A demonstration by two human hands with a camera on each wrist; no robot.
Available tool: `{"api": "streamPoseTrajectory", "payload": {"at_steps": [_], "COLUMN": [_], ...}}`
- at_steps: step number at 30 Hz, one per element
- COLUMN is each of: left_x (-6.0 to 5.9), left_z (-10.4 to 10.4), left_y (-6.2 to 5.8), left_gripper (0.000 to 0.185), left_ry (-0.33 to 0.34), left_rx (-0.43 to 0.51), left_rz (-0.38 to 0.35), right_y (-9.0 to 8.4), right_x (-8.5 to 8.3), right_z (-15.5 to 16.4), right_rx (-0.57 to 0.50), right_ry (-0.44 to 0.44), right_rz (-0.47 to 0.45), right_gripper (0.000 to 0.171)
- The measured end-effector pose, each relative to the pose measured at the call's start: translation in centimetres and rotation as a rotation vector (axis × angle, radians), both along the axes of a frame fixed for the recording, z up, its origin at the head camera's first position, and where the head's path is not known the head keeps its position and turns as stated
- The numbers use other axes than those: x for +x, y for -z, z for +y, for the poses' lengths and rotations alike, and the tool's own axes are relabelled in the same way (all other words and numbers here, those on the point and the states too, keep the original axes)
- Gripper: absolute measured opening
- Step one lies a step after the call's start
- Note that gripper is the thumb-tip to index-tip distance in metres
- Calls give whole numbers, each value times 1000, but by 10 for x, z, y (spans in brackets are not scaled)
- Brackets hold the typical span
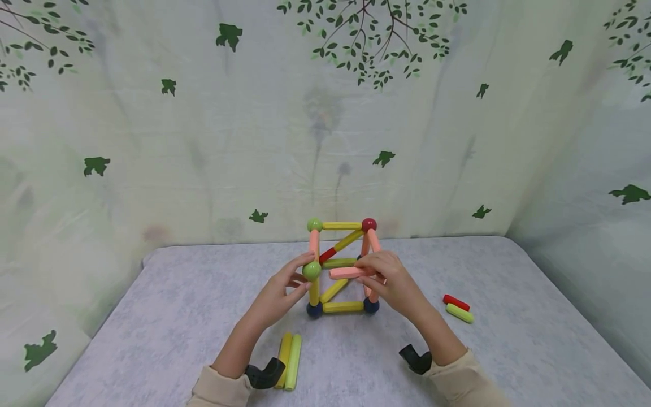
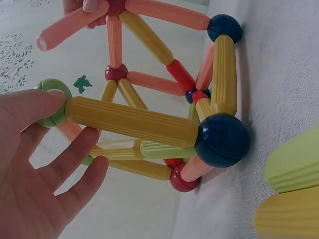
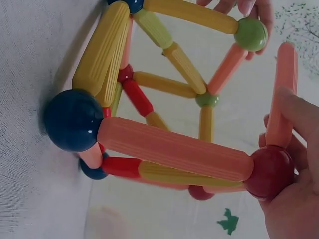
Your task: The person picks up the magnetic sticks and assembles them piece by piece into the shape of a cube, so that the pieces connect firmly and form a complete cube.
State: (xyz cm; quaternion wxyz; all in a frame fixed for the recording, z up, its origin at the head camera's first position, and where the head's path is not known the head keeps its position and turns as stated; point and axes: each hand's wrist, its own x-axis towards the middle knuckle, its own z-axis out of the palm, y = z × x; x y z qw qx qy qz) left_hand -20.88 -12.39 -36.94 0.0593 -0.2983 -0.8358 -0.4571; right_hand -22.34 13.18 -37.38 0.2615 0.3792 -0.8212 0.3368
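A cube-like frame of magnetic rods and balls stands on the table, with a yellow rod (image 1: pixel 343 307) between dark blue balls at its near bottom edge. My left hand (image 1: pixel 278 294) pinches the green ball (image 1: pixel 312 270) at the near upper left corner between thumb and fingers, its other fingers spread beside the upright yellow rod (image 2: pixel 132 121). A pink rod (image 1: pixel 346 273) is held by my right hand (image 1: pixel 393 282) at the near upper right corner. Its one end meets the red ball (image 3: pixel 270 173); the other end points toward the green ball, apart from it.
Two loose rods, a yellow rod (image 1: pixel 284 359) and a light green rod (image 1: pixel 293 362), lie side by side near my left wrist. To the right lie a short red rod (image 1: pixel 456 302) and a short green rod (image 1: pixel 459 313). A leaf-patterned cloth (image 1: pixel 325 141) hangs behind the table.
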Motion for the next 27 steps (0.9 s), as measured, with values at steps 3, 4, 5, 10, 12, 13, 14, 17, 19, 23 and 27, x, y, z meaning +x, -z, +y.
{"api": "streamPoseTrajectory", "payload": {"at_steps": [3, 4, 5, 10, 12, 13, 14, 17, 19, 23, 27], "left_x": [-8, -10, -11, -13, -12, -12, -12, -11, -11, -9, -4], "left_z": [-2, -3, -3, -1, 0, 0, 1, 4, 6, 9, 7], "left_y": [11, 15, 16, 20, 21, 22, 22, 24, 25, 25, 23], "left_gripper": [51, 52, 52, 50, 49, 49, 49, 48, 48, 50, 57], "left_ry": [-2, -1, 0, 7, -5, -15, -26, -61, -84, -126, -192], "left_rx": [-2, 6, 5, 27, 30, 32, 34, 44, 49, 47, 20], "left_rz": [15, 13, 19, 45, 62, 68, 77, 105, 119, 114, 41], "right_y": [2, 3, 2, 3, 3, 3, 4, 4, 4, 4, 3], "right_x": [-2, -2, -1, 1, 3, 3, 3, 4, 4, 3, 7], "right_z": [-2, -4, -6, -16, -18, -19, -19, -20, -20, -19, -6], "right_rx": [-16, -12, -5, 57, 68, 73, 75, 82, 89, 93, 41], "right_ry": [10, 20, 38, 151, 181, 189, 195, 199, 203, 204, 189], "right_rz": [-30, -35, -37, -6, 13, 23, 32, 66, 88, 97, 27], "right_gripper": [22, 22, 22, 27, 28, 28, 29, 29, 28, 29, 39]}}
